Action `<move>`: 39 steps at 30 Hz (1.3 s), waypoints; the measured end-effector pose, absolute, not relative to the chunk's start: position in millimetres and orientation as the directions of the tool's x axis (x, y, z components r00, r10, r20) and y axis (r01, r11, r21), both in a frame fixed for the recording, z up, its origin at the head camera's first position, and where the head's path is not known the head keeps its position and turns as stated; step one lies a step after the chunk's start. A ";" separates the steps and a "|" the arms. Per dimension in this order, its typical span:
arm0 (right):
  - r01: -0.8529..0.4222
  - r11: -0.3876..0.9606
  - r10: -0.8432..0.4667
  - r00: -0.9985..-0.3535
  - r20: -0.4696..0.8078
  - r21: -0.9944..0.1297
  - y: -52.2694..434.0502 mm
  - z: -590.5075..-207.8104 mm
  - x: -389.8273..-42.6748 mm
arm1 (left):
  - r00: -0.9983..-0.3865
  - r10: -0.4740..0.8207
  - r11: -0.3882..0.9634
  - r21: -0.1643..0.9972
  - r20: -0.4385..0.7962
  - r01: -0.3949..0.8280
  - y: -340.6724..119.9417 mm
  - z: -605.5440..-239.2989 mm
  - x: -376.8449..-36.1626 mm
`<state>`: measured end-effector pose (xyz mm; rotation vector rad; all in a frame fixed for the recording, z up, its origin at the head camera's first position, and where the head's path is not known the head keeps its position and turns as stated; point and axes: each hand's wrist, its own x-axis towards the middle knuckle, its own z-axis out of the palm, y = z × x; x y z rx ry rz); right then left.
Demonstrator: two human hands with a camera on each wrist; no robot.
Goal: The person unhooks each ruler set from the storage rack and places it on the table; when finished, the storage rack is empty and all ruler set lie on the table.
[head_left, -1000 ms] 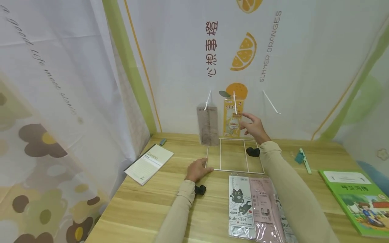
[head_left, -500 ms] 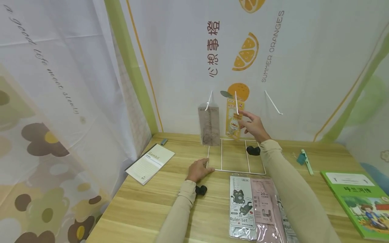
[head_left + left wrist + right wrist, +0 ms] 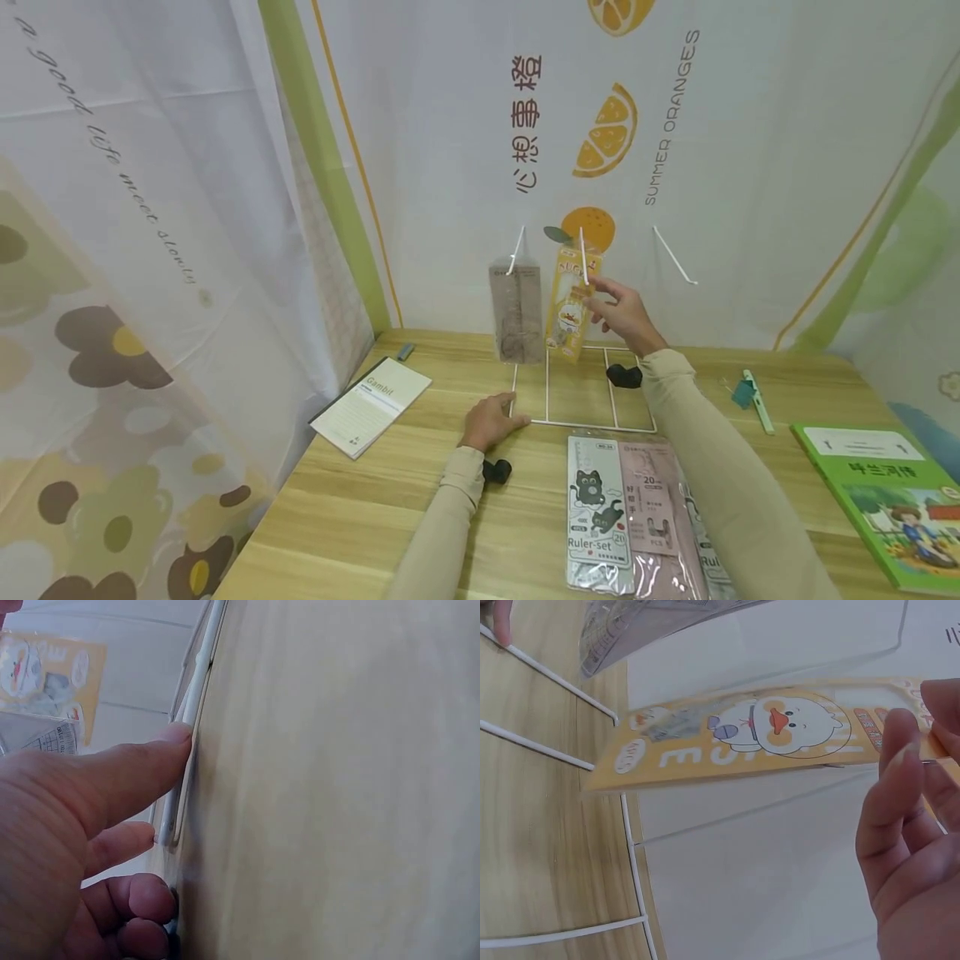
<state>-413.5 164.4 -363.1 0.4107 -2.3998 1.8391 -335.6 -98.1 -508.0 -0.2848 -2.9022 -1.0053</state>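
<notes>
A yellow duck-print pack in clear film (image 3: 564, 321) hangs at the middle hook (image 3: 584, 258) of a white wire rack (image 3: 585, 426), tilted with its lower end to the left. My right hand (image 3: 626, 317) pinches its right edge near the hook's tip; the right wrist view shows fingertips on the pack's upper part (image 3: 802, 724). At the rack's front left corner, my left hand (image 3: 487, 422) grips the base, its thumb on the front wire (image 3: 196, 682). From the left hook hangs a greyish-pink ruler pack (image 3: 517, 317).
The right hook (image 3: 675, 254) is bare. Several ruler-set packs (image 3: 600, 517) lie before the rack, partly under the right arm. A notebook (image 3: 371, 406) and a small grey-blue item (image 3: 406, 352) lie left; a green book (image 3: 885, 500) and a light green pen-like item (image 3: 759, 404) lie right.
The yellow pack has turned and swung, its lower end now farther left. My right hand has shifted slightly left against it. The left hand stays at the rack's corner.
</notes>
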 end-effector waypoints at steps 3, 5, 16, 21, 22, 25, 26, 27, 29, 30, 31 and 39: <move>-0.293 0.234 -0.155 -0.952 0.262 -0.927 168.6 -364.9 -408.8 | -0.980 0.156 0.767 0.610 0.125 0.200 -97.8 -509.7 -336.5; -0.318 0.224 -0.159 -0.945 0.287 -0.921 172.2 -366.6 -405.1 | -0.978 0.158 0.767 0.607 0.136 0.209 -97.7 -510.8 -337.4; -0.399 0.159 -0.177 -0.911 0.372 -0.903 185.2 -375.7 -373.2 | -0.977 0.162 0.774 0.597 0.136 0.211 -99.7 -510.2 -336.9; -0.473 0.190 -0.195 -0.877 0.439 -0.860 186.6 -375.9 -361.1 | -0.978 0.161 0.784 0.584 0.136 0.210 -99.5 -510.7 -339.5; -0.483 0.198 -0.199 -0.872 0.448 -0.853 186.8 -376.2 -358.2 | -0.977 0.161 0.786 0.581 0.138 0.212 -99.4 -511.1 -340.0; -0.508 0.219 -0.218 -0.858 0.466 -0.833 187.4 -377.2 -349.9 | -0.977 0.163 0.785 0.582 0.137 0.213 -99.1 -511.6 -340.7; -0.518 0.224 -0.225 -0.852 0.473 -0.826 187.4 -377.5 -347.3 | -0.977 0.164 0.782 0.585 0.137 0.213 -99.0 -511.5 -340.7; -0.528 0.225 -0.231 -0.845 0.482 -0.818 187.4 -377.6 -344.7 | -0.977 0.164 0.780 0.588 0.138 0.214 -99.0 -511.5 -340.5; -0.550 0.219 -0.241 -0.831 0.501 -0.806 187.4 -377.8 -340.1 | -0.977 0.163 0.777 0.593 0.136 0.212 -98.8 -511.3 -340.5; -0.558 0.215 -0.244 -0.825 0.510 -0.801 187.1 -377.4 -337.5 | -0.977 0.163 0.776 0.594 0.137 0.213 -98.7 -511.2 -340.3; -0.566 0.213 -0.247 -0.820 0.517 -0.796 187.0 -376.9 -334.9 | -0.977 0.163 0.775 0.595 0.136 0.212 -98.6 -511.2 -340.2; -0.574 0.185 -0.245 -0.813 0.529 -0.797 187.6 -368.6 -313.1 | -0.979 0.160 0.789 0.579 0.126 0.203 -99.3 -510.6 -340.0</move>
